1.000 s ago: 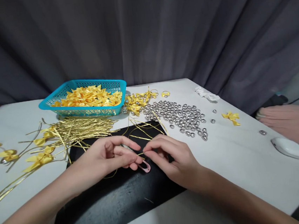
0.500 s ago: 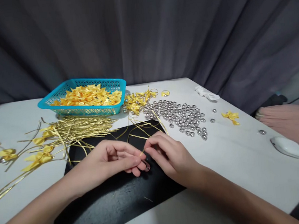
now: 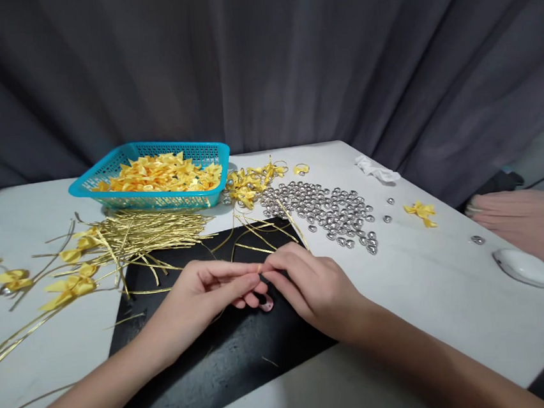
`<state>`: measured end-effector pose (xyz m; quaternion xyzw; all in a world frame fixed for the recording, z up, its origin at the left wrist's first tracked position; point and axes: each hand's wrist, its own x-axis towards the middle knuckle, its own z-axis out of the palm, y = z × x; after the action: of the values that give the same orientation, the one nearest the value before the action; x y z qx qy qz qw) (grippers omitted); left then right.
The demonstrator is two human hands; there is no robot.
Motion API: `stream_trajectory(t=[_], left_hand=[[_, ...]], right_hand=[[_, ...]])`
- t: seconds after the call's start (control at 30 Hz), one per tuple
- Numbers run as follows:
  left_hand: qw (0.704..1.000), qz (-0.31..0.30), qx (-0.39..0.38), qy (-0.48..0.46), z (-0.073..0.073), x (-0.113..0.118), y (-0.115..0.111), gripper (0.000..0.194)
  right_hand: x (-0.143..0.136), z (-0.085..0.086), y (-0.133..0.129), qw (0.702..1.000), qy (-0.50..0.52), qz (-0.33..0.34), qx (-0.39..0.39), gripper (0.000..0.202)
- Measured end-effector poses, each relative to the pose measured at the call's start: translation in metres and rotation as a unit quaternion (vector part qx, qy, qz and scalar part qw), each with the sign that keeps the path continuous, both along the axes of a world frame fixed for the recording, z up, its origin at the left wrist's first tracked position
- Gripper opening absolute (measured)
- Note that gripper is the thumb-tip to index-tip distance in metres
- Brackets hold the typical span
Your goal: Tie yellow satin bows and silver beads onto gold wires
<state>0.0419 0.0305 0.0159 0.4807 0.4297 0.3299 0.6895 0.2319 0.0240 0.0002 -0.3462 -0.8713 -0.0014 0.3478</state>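
Over the black mat (image 3: 187,379), my two hands meet, fingertips almost touching. My left hand (image 3: 217,289) pinches thumb against forefinger, the other fingers curled below. Closed in a pinch too, my right hand (image 3: 311,283) faces it from the right. A tiny bit of gold cord (image 3: 259,268) shows between the fingertips; most of it is hidden. Just under the left fingers is a shiny pinkish rounded piece (image 3: 266,304); I cannot tell whether it is held or lies on the mat. Loose gold cords (image 3: 260,234) lie just beyond the hands.
A blue basket (image 3: 156,201) of yellow ribbon bows (image 3: 158,174) stands at the back left, a bundle of gold cords (image 3: 149,232) before it. Silver beads (image 3: 320,206) spread right of centre. Bows with cords (image 3: 71,287) lie left. A white computer mouse (image 3: 523,267) sits near the right edge.
My left fingers have straightened and come closer to the right fingertips, so less cord shows between them. The left forearm has shifted slightly, uncovering cords on the left. The right hand has hardly moved.
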Motion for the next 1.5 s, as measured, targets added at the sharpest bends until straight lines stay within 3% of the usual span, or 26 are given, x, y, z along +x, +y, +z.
stream_trajectory(t=[0.23, 0.4, 0.47, 0.6, 0.67, 0.87, 1.07, 1.27, 1.5], left_hand=[[0.995, -0.011, 0.045, 0.084, 0.002, 0.001, -0.001, 0.012], [0.985, 0.001, 0.129, 0.118, 0.003, 0.003, -0.003, 0.013], [0.982, 0.003, 0.14, 0.125, 0.004, 0.003, -0.004, 0.016], [0.984, 0.028, 0.129, 0.124, 0.004, 0.002, -0.005, 0.018], [0.98, 0.053, 0.132, 0.136, 0.004, 0.001, -0.006, 0.019], [0.974, 0.08, 0.146, 0.156, 0.001, 0.0, -0.006, 0.024], [0.977, 0.075, 0.144, 0.139, -0.002, 0.001, -0.009, 0.024], [0.973, 0.084, 0.151, 0.155, -0.003, 0.007, -0.01, 0.024], [0.963, 0.095, 0.172, 0.184, -0.001, 0.009, -0.012, 0.027]], right_hand=[[-0.002, 0.0, -0.001, 0.997, 0.036, 0.037, -0.061, 0.017], [-0.007, 0.003, -0.003, 0.967, 0.142, 0.043, -0.208, 0.011], [-0.01, 0.004, -0.004, 0.931, 0.206, 0.036, -0.299, 0.01], [-0.015, 0.004, -0.008, 0.799, 0.352, 0.043, -0.485, 0.012], [-0.018, 0.005, -0.009, 0.75, 0.383, 0.042, -0.538, 0.018], [-0.022, 0.005, -0.01, 0.684, 0.435, 0.018, -0.586, 0.03], [-0.022, 0.004, -0.01, 0.667, 0.47, 0.019, -0.577, 0.028], [-0.018, -0.003, -0.006, 0.647, 0.465, 0.066, -0.601, 0.026], [-0.018, -0.003, -0.004, 0.69, 0.427, 0.034, -0.584, 0.03]])
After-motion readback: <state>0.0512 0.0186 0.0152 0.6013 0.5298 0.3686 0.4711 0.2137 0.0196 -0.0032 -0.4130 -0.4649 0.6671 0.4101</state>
